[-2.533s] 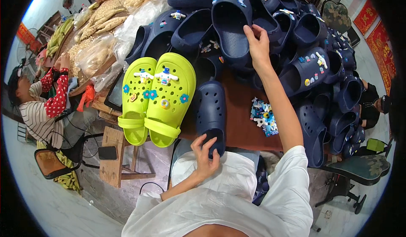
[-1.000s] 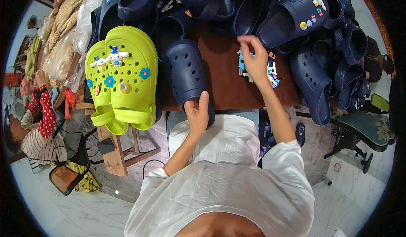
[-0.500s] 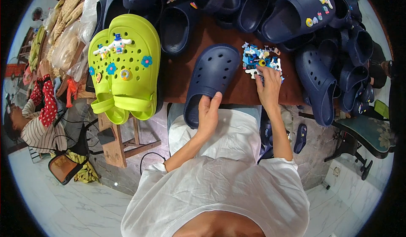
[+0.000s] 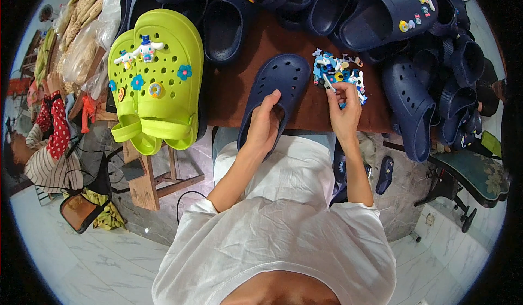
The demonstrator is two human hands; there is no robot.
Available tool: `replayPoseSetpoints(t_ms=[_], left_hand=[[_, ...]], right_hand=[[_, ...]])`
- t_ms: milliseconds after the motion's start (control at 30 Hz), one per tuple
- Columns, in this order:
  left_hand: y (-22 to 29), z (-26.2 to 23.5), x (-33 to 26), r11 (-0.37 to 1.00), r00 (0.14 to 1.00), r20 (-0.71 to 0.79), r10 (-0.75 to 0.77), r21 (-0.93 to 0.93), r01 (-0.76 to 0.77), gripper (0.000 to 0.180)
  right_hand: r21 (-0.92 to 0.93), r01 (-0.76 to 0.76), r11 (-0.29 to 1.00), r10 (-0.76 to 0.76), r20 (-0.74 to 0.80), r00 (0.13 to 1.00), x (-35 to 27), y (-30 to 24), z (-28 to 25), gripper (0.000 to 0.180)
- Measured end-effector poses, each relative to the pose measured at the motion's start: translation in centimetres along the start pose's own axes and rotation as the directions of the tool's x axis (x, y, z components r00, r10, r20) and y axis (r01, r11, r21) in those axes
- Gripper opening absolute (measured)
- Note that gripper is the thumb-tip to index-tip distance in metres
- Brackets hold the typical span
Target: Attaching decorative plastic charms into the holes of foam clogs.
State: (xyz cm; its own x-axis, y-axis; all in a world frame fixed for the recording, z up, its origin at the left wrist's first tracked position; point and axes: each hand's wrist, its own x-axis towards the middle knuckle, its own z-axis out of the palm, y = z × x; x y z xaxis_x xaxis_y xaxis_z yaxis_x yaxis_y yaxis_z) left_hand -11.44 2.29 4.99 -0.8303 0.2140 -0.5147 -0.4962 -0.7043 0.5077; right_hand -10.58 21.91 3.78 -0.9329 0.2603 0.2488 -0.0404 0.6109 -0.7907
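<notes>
My left hand (image 4: 263, 124) grips a plain navy clog (image 4: 283, 76) at its opening, thumb lying over the upper and the other fingers hidden. The clog rests at the table's front edge, toe pointing away from me, its holes bare. To its right, my right hand (image 4: 346, 111) pinches a small white shoe charm (image 4: 329, 83) between thumb and fingers. It is just at the near side of a heap of small shoe charms (image 4: 340, 65) in blue, white, black and yellow. On the left, a pair of lime green clogs (image 4: 169, 81) carries character, flower and doughnut charms.
Many navy clogs crowd the back and right of the brown tabletop (image 4: 234, 95), including one with charms (image 4: 389, 19). A wooden stool (image 4: 143, 182) and an office chair (image 4: 463, 174) flank me. At far left sits another person in a striped top (image 4: 57, 169).
My left thumb has shifted farther up onto the navy clog, and the hand wraps it more. My right hand has drawn slightly back from the heap with a white charm pinched in its fingers.
</notes>
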Motion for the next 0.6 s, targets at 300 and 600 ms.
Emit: replayPoseSetpoints(t_ms=[300,600], left_hand=[[0.1,-1.0,0.6,0.996,0.994,0.071,-0.086,-0.028,0.088,0.024],[-0.2,-1.2,0.4,0.996,0.996,0.044,-0.084,-0.026,0.085,0.017]], right_hand=[[0.138,0.279,0.95,-0.28,-0.013,0.96,0.0,-1.6,2.9,0.017],[-0.06,0.538,0.841,-0.541,-0.088,0.836,-0.2,-0.3,3.4,0.023]])
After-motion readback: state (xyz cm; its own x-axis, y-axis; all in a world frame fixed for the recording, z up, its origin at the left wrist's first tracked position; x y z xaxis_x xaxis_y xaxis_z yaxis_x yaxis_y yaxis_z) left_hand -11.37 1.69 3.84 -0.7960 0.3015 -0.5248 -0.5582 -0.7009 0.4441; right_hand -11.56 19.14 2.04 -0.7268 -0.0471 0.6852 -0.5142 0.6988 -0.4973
